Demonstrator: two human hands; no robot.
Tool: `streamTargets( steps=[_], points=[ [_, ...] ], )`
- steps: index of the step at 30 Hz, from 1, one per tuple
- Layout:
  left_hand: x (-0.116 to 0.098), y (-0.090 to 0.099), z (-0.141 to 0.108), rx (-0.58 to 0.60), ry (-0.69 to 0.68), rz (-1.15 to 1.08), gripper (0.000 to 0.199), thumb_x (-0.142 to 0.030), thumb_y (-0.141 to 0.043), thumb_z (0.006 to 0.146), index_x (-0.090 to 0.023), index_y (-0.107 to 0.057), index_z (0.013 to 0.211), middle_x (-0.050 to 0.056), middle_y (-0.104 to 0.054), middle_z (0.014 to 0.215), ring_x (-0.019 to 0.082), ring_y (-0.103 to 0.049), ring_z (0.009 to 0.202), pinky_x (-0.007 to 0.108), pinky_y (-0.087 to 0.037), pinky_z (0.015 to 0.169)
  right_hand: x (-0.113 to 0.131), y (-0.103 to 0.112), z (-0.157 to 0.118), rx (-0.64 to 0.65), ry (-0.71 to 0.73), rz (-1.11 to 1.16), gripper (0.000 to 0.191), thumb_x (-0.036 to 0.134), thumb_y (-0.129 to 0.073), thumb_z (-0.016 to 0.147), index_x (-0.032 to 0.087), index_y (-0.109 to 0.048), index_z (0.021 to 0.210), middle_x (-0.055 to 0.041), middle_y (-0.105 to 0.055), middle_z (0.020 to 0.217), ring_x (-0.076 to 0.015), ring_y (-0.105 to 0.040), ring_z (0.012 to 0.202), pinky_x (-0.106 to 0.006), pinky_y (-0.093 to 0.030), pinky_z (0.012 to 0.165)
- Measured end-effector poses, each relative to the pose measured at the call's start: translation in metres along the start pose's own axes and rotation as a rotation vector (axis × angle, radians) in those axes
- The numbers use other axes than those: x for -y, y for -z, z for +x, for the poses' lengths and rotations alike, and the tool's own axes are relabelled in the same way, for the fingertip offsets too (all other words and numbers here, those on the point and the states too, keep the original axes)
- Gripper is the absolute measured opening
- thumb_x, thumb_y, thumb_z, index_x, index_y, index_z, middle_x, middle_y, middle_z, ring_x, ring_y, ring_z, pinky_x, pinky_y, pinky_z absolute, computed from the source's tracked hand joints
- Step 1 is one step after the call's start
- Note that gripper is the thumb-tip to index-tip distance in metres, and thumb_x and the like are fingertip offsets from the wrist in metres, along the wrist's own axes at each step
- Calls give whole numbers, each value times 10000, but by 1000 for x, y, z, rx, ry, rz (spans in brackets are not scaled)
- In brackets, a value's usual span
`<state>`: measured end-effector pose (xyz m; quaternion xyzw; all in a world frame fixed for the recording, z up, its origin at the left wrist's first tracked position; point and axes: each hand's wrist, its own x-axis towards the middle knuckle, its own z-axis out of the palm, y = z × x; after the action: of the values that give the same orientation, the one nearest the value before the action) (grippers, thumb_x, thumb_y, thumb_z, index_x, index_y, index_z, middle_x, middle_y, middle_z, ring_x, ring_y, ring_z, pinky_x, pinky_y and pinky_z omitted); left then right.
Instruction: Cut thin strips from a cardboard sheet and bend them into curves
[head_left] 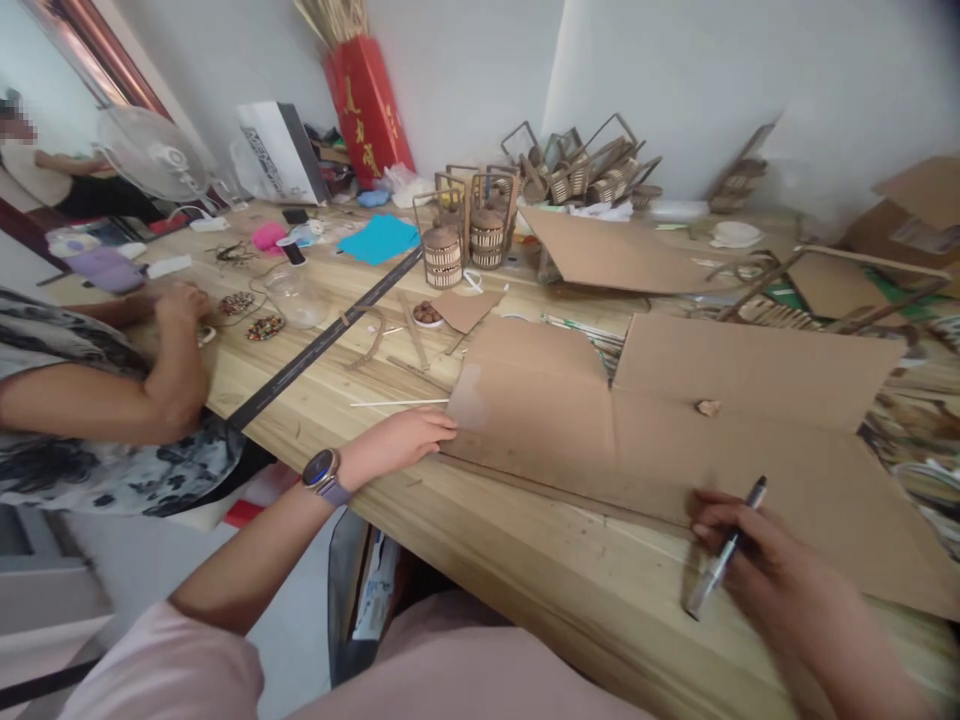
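Observation:
A large flattened cardboard sheet (540, 410) with creases and raised flaps lies over the front edge of the wooden table. At its left corner, my left hand (409, 438), with a watch on the wrist, has its fingers closed on the edge. My right hand (757, 550) is closed around a marker pen (712, 575), slanted with its dark end up; the fingers are beside the sheet's front edge. A small brown piece (708, 407) rests on the cardboard near a crease.
Small bamboo baskets (442, 250) with tall handles stand at the back. A black strip (322, 345) crosses the table. To the left, a co-worker's hands (184, 300) are near beads (265, 327) and a clear jar (292, 298). A bowl of brown balls (427, 314) sits beyond the sheet.

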<state>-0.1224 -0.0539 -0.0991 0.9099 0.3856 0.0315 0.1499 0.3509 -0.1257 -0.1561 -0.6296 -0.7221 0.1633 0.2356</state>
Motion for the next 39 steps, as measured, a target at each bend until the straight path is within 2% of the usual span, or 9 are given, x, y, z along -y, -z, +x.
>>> streamTargets(
  steps=[6,13,19,39],
  points=[
    [2,-2,-2,-19,-5,15,291,-165,-543,954,-174,-679,1211,79,-660,1303,197,-586,1246,366,-444,1097,23,-1,0,-80,6,27,248,487,-540,811,276,-668,793,-96,-732,1057,-322,-697,939,-474,-574,790],
    [4,-3,-7,-46,6,61,296,-259,-576,949,-184,-687,1213,96,-650,1316,219,-595,1236,379,-447,1090,37,-3,-2,-91,-14,39,195,420,-534,832,266,-650,798,-80,-727,1076,-272,-689,975,-425,-551,819],
    [10,-6,-9,-69,34,62,298,-251,-568,943,-202,-691,1211,86,-653,1313,211,-601,1222,356,-453,1077,50,-2,-2,-83,-11,31,149,356,-535,846,262,-637,792,-80,-730,1086,-251,-692,964,-402,-539,816],
    [9,-8,-13,-103,-11,130,298,-274,-514,970,-216,-703,1193,68,-665,1299,225,-606,1218,392,-460,1083,55,-4,-1,-83,33,19,138,280,-504,864,262,-620,792,-77,-730,1061,-248,-671,997,-393,-520,807]
  ],
)
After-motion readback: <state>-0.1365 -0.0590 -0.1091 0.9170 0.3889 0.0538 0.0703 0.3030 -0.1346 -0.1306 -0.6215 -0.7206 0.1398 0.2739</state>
